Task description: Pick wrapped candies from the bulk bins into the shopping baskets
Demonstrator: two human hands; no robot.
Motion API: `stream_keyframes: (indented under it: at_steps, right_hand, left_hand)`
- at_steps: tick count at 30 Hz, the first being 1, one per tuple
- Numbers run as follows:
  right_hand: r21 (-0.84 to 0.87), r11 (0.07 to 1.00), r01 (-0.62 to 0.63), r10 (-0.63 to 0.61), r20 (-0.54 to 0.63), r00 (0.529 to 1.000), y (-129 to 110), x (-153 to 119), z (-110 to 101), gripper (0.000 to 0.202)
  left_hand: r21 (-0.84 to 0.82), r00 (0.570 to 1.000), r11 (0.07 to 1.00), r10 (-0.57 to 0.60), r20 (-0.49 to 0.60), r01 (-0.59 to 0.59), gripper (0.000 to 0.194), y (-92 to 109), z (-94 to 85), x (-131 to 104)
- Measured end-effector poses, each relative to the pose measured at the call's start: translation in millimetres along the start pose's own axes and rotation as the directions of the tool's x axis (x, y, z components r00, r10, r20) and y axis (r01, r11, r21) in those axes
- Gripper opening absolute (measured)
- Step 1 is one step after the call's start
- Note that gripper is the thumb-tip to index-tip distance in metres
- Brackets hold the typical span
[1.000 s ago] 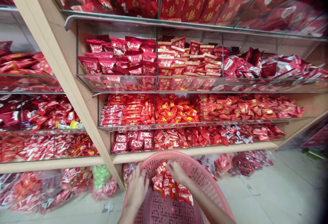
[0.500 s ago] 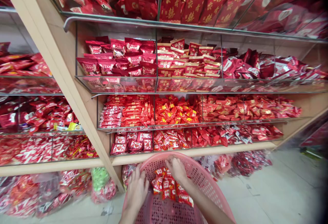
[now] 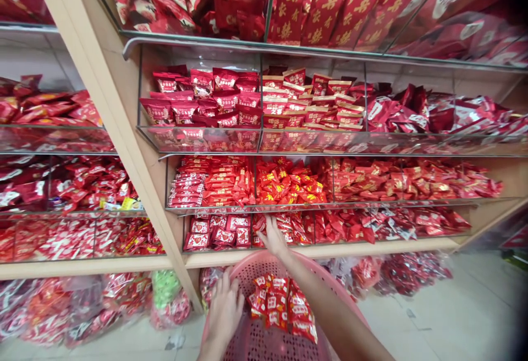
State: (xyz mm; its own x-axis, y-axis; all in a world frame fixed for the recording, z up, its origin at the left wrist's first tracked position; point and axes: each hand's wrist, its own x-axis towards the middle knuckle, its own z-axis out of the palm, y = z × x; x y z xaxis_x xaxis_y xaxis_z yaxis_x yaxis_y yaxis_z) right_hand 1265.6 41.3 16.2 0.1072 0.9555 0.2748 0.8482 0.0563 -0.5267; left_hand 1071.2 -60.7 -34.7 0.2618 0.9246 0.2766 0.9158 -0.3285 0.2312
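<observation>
A pink perforated plastic basket (image 3: 338, 281) stands against the front of the shelves. My left hand (image 3: 226, 303) is closed over its left rim. Inside lie several small red-and-white candy packets (image 3: 277, 301), bunched on the far side. My right hand (image 3: 272, 237) reaches beyond the rim to the bottom shelf, fingers stretched out over red packets (image 3: 293, 228) in one compartment. Nothing is visible in that hand, though part of its fingertips is hard to make out. Left of it is a compartment of white-fronted red packets (image 3: 225, 234).
Glass-fronted shelves (image 3: 313, 143) of red packets rise above the basket. A wooden upright (image 3: 124, 157) divides off another shelf unit on the left. Stuffed clear bags (image 3: 127, 297) lie on the tiled floor (image 3: 449, 322) under the bottom shelf, at left and right.
My right hand has moved up and forward from the packets inside the basket to the bottom shelf. The left hand stays at the rim. The whole view has shifted slightly.
</observation>
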Motion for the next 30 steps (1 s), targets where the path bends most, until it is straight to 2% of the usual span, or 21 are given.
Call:
stream_keyframes:
  at_steps: [5, 12, 15, 21, 27, 30]
  right_hand:
    - [0.065, 0.998, 0.02, -0.017, -0.047, 0.999, 7.5, -3.7, 13.4, 0.066]
    - [0.066, 0.998, 0.021, -0.017, -0.059, 0.998, 6.6, -5.4, 13.3, 0.069]
    - [0.072, 0.997, 0.018, -0.011, -0.101, 0.995, 4.5, -7.1, 13.4, 0.068]
    - [0.145, 0.989, 0.011, 0.021, -0.222, 0.975, 3.9, -14.7, 13.8, 0.056]
    - [0.333, 0.942, 0.05, 0.037, -0.249, 0.968, 8.7, -22.0, 7.5, 0.025]
    - [0.384, 0.919, 0.084, 0.018, -0.254, 0.967, 6.8, -28.4, -4.4, 0.021]
  left_hand:
    - [-0.005, 1.0, 1.0, 0.006, 0.001, -0.006, 0.029, -0.4, -0.5, 0.1]
    - [-0.01, 1.0, 1.0, -0.011, 0.015, 0.011, 0.029, 2.6, -4.8, 1.1]
    - [-0.013, 1.0, 1.0, -0.008, 0.015, 0.008, 0.029, 2.2, -4.4, 1.3]
    - [-0.008, 1.0, 1.0, 0.002, 0.013, -0.002, 0.029, 0.6, -2.7, 1.1]
    - [-0.018, 0.999, 1.0, -0.012, 0.041, 0.013, 0.029, 3.3, -6.6, 1.7]
    - [-0.016, 0.999, 1.0, -0.015, 0.043, 0.015, 0.029, 3.5, -6.7, 1.3]
